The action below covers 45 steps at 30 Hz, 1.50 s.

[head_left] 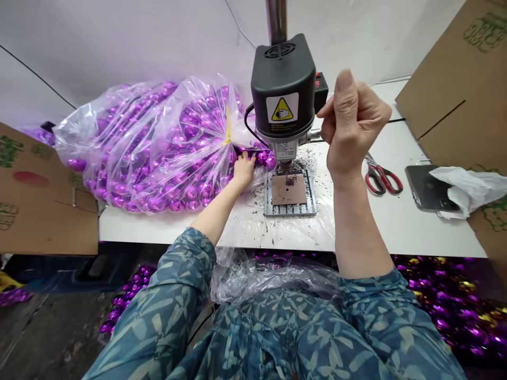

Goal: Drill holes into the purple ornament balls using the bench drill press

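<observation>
My left hand [244, 168] reaches to the mouth of a clear plastic bag [150, 142] full of shiny purple balls. Its fingers are apart and touch the balls [263, 157] at the opening, beside a yellow tie [227, 129]. Raised beside the black head of a bench drill press [283, 84], my right hand [352, 121] is closed in a fist, thumb on top. What lies inside the fist is hidden; the machine's metal hub is just left of it. Under the drill, a brown square board [288, 190] with a small dark hole lies on the slotted metal base [291, 211].
Dark shavings are scattered on the white table [356, 232] around the base. Red-handled scissors [382, 178], a dark phone [428, 186] and a crumpled white tissue [475, 187] lie to the right. Cardboard boxes [43, 195] flank both sides. More purple and gold balls [455, 295] sit below the table.
</observation>
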Each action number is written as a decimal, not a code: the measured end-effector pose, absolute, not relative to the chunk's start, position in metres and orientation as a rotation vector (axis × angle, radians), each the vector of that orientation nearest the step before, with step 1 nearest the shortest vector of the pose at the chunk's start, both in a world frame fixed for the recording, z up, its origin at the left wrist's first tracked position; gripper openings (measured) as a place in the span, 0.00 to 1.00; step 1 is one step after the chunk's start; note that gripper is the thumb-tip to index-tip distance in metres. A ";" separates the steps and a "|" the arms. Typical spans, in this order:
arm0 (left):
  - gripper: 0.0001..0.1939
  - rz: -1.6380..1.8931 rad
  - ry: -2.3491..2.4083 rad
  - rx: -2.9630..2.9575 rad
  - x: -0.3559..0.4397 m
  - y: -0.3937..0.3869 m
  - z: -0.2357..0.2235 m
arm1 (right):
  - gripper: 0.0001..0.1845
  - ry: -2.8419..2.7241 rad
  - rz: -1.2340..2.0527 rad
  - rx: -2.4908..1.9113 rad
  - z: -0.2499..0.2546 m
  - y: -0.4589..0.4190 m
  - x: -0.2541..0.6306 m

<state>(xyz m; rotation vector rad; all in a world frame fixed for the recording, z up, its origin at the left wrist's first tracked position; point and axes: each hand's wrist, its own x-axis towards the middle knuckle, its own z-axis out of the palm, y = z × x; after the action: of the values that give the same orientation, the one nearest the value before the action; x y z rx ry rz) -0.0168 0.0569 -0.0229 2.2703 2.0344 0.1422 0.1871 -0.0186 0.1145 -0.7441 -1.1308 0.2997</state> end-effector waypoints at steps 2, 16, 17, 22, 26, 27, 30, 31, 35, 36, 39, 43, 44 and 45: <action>0.24 0.146 2.054 2.255 -0.021 0.058 -0.023 | 0.35 -1.131 0.295 -0.758 0.114 -0.019 0.187; 0.29 0.498 1.856 2.100 -0.030 0.057 -0.043 | 0.38 -1.132 0.205 -0.673 0.114 -0.014 0.185; 0.26 0.534 1.832 2.062 -0.032 0.058 -0.043 | 0.39 -1.131 0.201 -0.653 0.114 -0.014 0.185; 0.24 1.120 1.598 1.663 -0.040 0.048 -0.030 | 0.40 -1.131 0.214 -0.725 0.115 -0.018 0.185; 0.26 1.206 1.304 1.258 -0.040 0.021 -0.018 | 0.40 -1.144 0.226 -0.738 0.118 -0.022 0.185; 0.25 1.184 1.250 1.194 -0.038 0.013 -0.018 | 0.41 -1.148 0.230 -0.725 0.119 -0.023 0.185; 0.20 1.148 1.117 1.103 -0.031 -0.005 -0.023 | 0.41 -1.139 0.255 -0.671 0.119 -0.025 0.184; 0.19 1.142 1.089 1.100 -0.027 -0.009 -0.026 | 0.40 -1.136 0.254 -0.664 0.119 -0.025 0.184; 0.25 1.114 1.071 1.174 -0.009 -0.016 -0.042 | 0.40 -1.170 0.212 -0.733 0.118 -0.027 0.184; 0.27 1.103 1.068 1.196 -0.005 -0.016 -0.045 | 0.40 -1.183 0.214 -0.737 0.118 -0.027 0.184; 0.26 1.070 1.046 1.234 0.006 -0.016 -0.052 | 0.38 -1.172 0.248 -0.648 0.117 -0.027 0.185; 0.23 1.054 1.062 1.276 0.013 -0.016 -0.055 | 0.34 -1.155 0.275 -0.597 0.117 -0.027 0.185; 0.23 1.050 1.082 1.293 0.014 -0.016 -0.055 | 0.34 -1.161 0.270 -0.616 0.118 -0.028 0.185; 0.23 1.046 1.107 1.312 0.014 -0.017 -0.054 | 0.35 -1.159 0.261 -0.634 0.119 -0.029 0.185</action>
<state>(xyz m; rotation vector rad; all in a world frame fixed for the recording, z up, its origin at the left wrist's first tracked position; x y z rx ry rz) 0.0138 -0.0168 -0.0537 1.3115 1.1073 1.0463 0.1848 -0.0288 0.1185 -0.6345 -1.1593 0.2608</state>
